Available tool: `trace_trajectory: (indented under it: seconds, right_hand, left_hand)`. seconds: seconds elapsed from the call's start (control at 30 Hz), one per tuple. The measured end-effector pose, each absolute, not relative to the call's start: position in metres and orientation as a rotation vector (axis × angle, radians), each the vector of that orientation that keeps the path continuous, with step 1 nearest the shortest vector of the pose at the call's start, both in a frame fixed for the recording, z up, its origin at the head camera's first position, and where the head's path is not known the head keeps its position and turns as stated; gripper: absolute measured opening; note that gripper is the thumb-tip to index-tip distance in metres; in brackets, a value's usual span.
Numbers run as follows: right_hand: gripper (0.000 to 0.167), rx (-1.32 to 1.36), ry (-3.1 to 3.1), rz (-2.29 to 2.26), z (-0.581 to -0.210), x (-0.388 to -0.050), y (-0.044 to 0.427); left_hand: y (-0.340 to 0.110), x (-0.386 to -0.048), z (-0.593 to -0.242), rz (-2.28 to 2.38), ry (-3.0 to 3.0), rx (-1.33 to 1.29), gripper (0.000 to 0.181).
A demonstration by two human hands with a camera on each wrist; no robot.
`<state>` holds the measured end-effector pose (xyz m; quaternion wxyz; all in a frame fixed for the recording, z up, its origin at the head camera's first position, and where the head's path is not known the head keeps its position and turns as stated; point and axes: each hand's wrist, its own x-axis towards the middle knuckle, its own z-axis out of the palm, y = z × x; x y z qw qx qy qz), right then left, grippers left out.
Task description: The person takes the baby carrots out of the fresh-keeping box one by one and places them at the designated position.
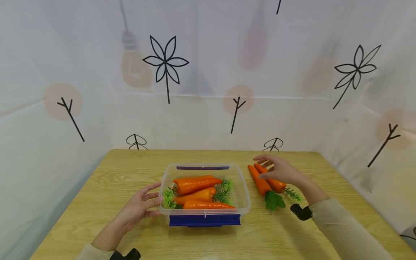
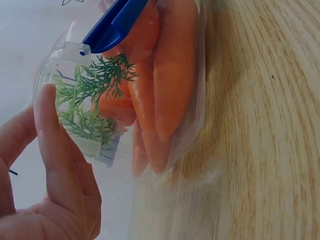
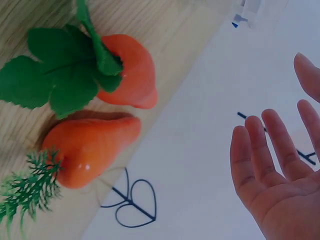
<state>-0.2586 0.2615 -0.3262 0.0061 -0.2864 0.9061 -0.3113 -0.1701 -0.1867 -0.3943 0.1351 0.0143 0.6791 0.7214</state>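
A clear plastic container point(image 1: 245, 191) with blue side clips stands on the table, several orange carrots point(image 1: 198, 185) with green tops lying inside it. At its left wall, my left hand point(image 1: 141, 206) touches the side with fingers fairly straight; the left wrist view shows the fingertips by the transparent wall. My right hand point(image 1: 281, 169) hovers over two carrots to the right of the container, its fingers spread and holding nothing. One of these, a leafy-topped carrot point(image 3: 132, 70), lies beside a feathery-topped carrot point(image 3: 90, 147) in the right wrist view.
The wooden table point(image 1: 130, 166) reaches back to a white curtain point(image 1: 201, 119) printed with black plant drawings. A dark cable point(image 1: 407, 237) shows at the far right edge.
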Motion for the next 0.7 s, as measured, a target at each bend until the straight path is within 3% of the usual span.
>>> trace_trajectory:
  seconds: [0.7]
  right_hand:
    - [0.051,-1.017,2.76,-1.031,-0.317,-0.266,0.222]
  left_hand:
    - [-0.188,-0.169,-0.394,2.088,1.934,0.089,0.072]
